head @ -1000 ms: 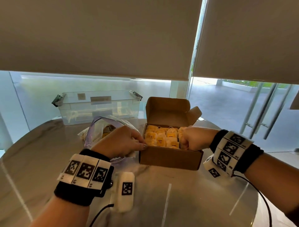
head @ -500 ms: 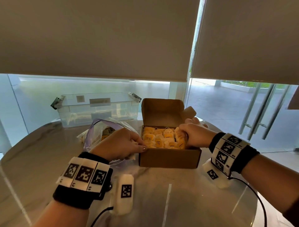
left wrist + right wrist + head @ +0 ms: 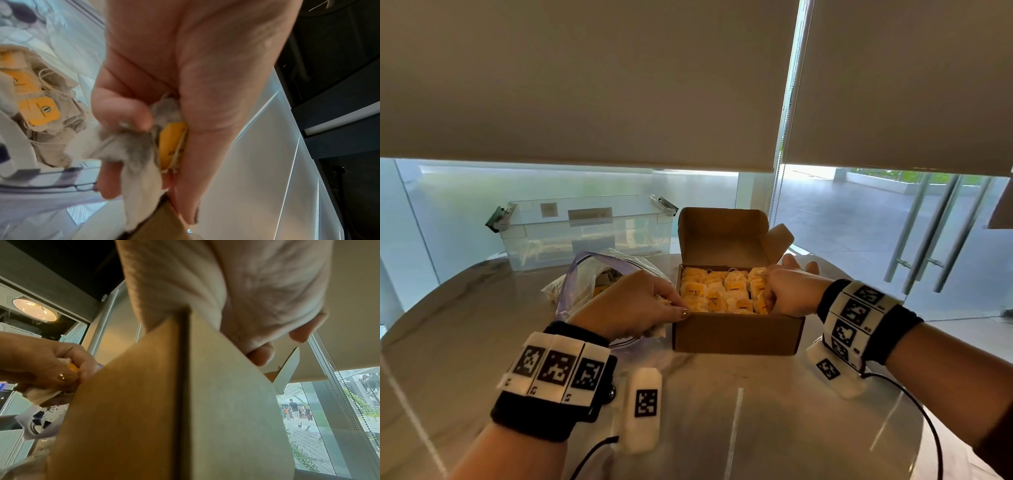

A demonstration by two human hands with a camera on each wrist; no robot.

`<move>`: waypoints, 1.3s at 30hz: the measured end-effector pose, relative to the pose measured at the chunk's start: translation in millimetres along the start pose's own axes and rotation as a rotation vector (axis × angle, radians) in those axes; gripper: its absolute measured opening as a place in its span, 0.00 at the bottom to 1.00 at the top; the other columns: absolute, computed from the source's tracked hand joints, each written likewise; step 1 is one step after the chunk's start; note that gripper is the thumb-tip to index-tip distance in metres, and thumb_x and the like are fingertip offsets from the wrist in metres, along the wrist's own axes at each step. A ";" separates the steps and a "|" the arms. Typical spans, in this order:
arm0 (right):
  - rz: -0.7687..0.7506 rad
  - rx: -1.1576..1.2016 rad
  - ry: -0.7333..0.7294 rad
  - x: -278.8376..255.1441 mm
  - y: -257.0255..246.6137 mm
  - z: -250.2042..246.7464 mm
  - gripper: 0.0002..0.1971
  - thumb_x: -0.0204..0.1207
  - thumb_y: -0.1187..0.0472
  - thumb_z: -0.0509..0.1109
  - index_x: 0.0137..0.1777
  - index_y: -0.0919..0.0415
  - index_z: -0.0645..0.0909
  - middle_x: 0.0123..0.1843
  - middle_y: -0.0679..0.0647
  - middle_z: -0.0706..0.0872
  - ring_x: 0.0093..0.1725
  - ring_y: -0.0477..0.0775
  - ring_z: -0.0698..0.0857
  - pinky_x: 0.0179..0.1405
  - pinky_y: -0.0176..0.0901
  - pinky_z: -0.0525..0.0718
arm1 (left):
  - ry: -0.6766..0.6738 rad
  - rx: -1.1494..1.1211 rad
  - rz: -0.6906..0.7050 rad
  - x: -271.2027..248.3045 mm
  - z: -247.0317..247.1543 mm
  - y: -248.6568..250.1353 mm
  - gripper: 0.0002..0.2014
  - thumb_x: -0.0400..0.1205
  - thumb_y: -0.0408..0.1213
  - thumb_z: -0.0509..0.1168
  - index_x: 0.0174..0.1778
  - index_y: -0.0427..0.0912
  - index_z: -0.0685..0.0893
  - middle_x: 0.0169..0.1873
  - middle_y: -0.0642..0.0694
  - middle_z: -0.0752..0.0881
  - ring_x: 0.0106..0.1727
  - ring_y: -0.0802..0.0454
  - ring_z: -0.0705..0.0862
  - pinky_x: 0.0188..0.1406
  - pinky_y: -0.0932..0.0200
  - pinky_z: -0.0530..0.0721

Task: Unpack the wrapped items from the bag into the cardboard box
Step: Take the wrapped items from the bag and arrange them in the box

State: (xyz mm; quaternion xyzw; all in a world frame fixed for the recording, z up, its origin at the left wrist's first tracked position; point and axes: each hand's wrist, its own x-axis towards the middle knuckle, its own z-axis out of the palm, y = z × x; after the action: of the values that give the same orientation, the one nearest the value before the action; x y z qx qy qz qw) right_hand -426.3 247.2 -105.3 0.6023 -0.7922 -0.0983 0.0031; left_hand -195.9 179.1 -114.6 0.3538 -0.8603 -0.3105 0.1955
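The left hand (image 3: 633,305) pinched a wrapped item (image 3: 172,142) at the cardboard box (image 3: 736,334) near-left corner — next, tuck it in; right hand (image 3: 789,294) gripped the right wall

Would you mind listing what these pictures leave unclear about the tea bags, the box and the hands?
- Print on the tea bag tag: left wrist view, blurred, half covered by the left hand.
- Count in the cardboard box: head view, tea bags too small, partly behind the right hand.
- Box interior: right wrist view, its own wall blocks it.
- Zip bag contents: head view, mostly behind the left hand.
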 end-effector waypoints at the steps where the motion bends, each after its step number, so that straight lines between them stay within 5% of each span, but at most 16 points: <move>1: 0.009 -0.013 0.005 2.0 0.1 1.6 0.10 0.79 0.59 0.62 0.52 0.56 0.84 0.62 0.53 0.74 0.68 0.56 0.62 0.67 0.62 0.60 | -0.003 0.003 0.002 -0.2 0.2 0.0 0.03 0.78 0.41 0.70 0.43 0.49 0.88 0.15 0.55 0.80 0.17 0.64 0.76 0.19 0.75 0.72; 7: 0.008 -0.025 0.044 6.3 -0.3 2.9 0.05 0.79 0.58 0.63 0.44 0.53 0.79 0.55 0.51 0.74 0.66 0.55 0.63 0.64 0.58 0.62 | -0.006 0.014 0.008 -0.8 -0.9 -0.8 0.05 0.78 0.43 0.70 0.45 0.48 0.89 0.16 0.55 0.81 0.18 0.64 0.78 0.22 0.74 0.75; 10: -0.015 0.010 0.068 -3.0 1.4 -2.5 0.07 0.78 0.52 0.67 0.39 0.50 0.79 0.52 0.49 0.72 0.63 0.53 0.64 0.62 0.57 0.63 | 0.036 -0.039 0.030 -1.4 -2.8 1.4 0.10 0.77 0.52 0.68 0.47 0.52 0.87 0.28 0.50 0.87 0.26 0.60 0.84 0.27 0.70 0.81; 14: -0.106 0.191 0.262 -14.8 -3.7 -11.2 0.08 0.75 0.47 0.70 0.36 0.47 0.79 0.44 0.44 0.70 0.57 0.49 0.66 0.52 0.45 0.62 | 0.058 -0.373 -0.009 -3.2 -3.7 12.4 0.22 0.77 0.57 0.56 0.57 0.46 0.81 0.30 0.48 0.85 0.22 0.62 0.79 0.18 0.69 0.76; 16: -0.180 0.351 0.381 -17.8 -13.3 -17.0 0.06 0.74 0.50 0.71 0.38 0.48 0.80 0.41 0.43 0.73 0.53 0.47 0.71 0.49 0.41 0.65 | 0.062 -0.530 -0.030 -3.5 -3.9 14.5 0.28 0.71 0.61 0.54 0.61 0.47 0.79 0.37 0.43 0.84 0.30 0.53 0.80 0.21 0.66 0.76; 22: -0.353 0.814 0.511 -23.3 -57.4 -32.3 0.03 0.77 0.59 0.69 0.48 0.53 0.84 0.40 0.38 0.80 0.41 0.39 0.80 0.39 0.25 0.74 | 0.103 -0.895 -0.078 -5.4 -7.0 16.9 0.26 0.75 0.57 0.55 0.64 0.45 0.77 0.56 0.33 0.83 0.43 0.46 0.87 0.28 0.64 0.85; 24: -0.387 0.884 0.480 -23.1 -68.6 -31.8 0.06 0.77 0.56 0.70 0.50 0.54 0.85 0.40 0.38 0.82 0.40 0.39 0.81 0.40 0.25 0.76 | 0.111 -1.012 -0.086 -5.3 -7.5 18.1 0.21 0.81 0.52 0.55 0.62 0.41 0.77 0.55 0.32 0.82 0.48 0.41 0.87 0.30 0.62 0.87; 28: -0.405 0.978 0.455 -19.6 -83.2 -28.3 0.09 0.72 0.54 0.74 0.50 0.55 0.85 0.43 0.44 0.85 0.40 0.41 0.82 0.39 0.26 0.78 | 0.131 -0.995 -0.045 -4.3 -5.1 17.4 0.16 0.83 0.50 0.54 0.59 0.44 0.77 0.49 0.39 0.88 0.43 0.50 0.91 0.39 0.59 0.90; 32: -0.453 1.107 0.396 -17.1 -86.8 -26.4 0.14 0.65 0.61 0.80 0.50 0.52 0.82 0.45 0.45 0.85 0.42 0.42 0.85 0.42 0.28 0.83 | 0.141 -0.983 -0.023 -2.8 -2.0 16.9 0.21 0.78 0.53 0.57 0.58 0.41 0.79 0.47 0.39 0.89 0.44 0.49 0.90 0.41 0.56 0.90; 36: -0.463 1.241 0.421 -16.3 -84.3 -24.6 0.15 0.67 0.70 0.78 0.50 0.55 0.82 0.45 0.53 0.87 0.45 0.48 0.87 0.45 0.32 0.87 | 0.211 -1.027 -0.043 -0.7 -5.2 12.4 0.16 0.83 0.47 0.59 0.59 0.39 0.79 0.50 0.36 0.87 0.43 0.47 0.91 0.39 0.56 0.90; 39: -0.427 1.285 0.442 -12.7 -79.2 -21.7 0.18 0.68 0.71 0.76 0.56 0.56 0.81 0.46 0.56 0.88 0.46 0.51 0.88 0.44 0.32 0.87 | 0.280 -0.997 -0.027 0.3 -7.3 9.0 0.15 0.84 0.45 0.58 0.57 0.38 0.80 0.39 0.42 0.88 0.36 0.49 0.90 0.40 0.54 0.90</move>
State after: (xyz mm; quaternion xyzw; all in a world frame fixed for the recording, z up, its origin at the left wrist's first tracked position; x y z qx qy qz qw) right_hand -344.7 235.9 -95.2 0.6328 -0.5389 0.5142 -0.2114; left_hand -196.4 181.0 -103.1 0.2668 -0.5691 -0.6348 0.4495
